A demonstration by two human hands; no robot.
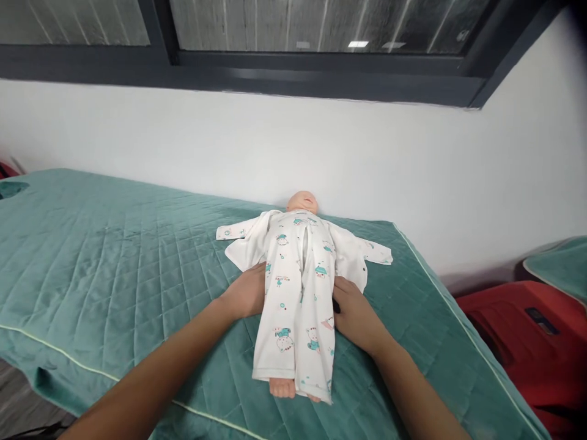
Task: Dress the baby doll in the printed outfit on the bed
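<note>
A baby doll [303, 201] lies on its back with its head toward the wall. White baby trousers [282, 305] with green and pink animal prints cover its front from chest to ankles, and a bare foot [282, 387] shows below one leg. Under them, a matching white baby shirt [250, 244] spreads its sleeves out to both sides. My left hand [246, 293] is closed at the left edge of the trousers, its fingertips hidden by the cloth. On the opposite edge, my right hand [356, 311] has its fingers curled against the trousers, with the tips partly hidden.
A green quilted cover [137, 263] with pale piping lies beneath the doll. Behind it rises a white wall [257, 140] with a dark window frame [321, 79] above. To the right stands a red plastic object [518, 330] with green cloth [562, 266] over part of it.
</note>
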